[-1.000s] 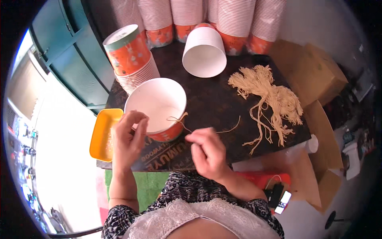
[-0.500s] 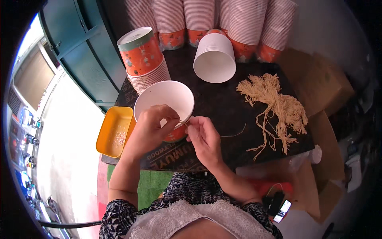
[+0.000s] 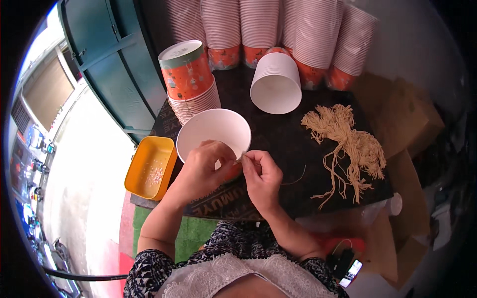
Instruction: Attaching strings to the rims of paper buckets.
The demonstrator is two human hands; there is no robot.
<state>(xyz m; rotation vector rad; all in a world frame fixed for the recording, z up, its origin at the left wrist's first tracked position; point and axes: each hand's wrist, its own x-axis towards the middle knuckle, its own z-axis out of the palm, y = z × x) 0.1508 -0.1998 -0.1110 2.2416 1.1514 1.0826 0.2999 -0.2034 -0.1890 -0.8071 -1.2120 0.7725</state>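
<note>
A paper bucket, white inside and orange outside, stands near the table's front with its mouth tilted toward me. My left hand is in front of it, thumb and fingers pinched. Beside it my right hand pinches at the bucket's right rim, its fingertips almost meeting the left ones. Both seem to hold a thin tan string, mostly hidden by the fingers. A loose strand trails on the table to the right of my right hand. A bundle of tan strings lies farther right.
On the left sits a yellow tray with small pale bits. Behind it, nested orange buckets stand upside down. Another white-mouthed stack lies on its side. Tall plastic-wrapped stacks line the back of the black table. Cardboard stands right.
The view has shifted a little, so the table sits slightly lower. My right hand's thumb and forefinger have come up to a pinch at the rim; the string between the hands shows less.
</note>
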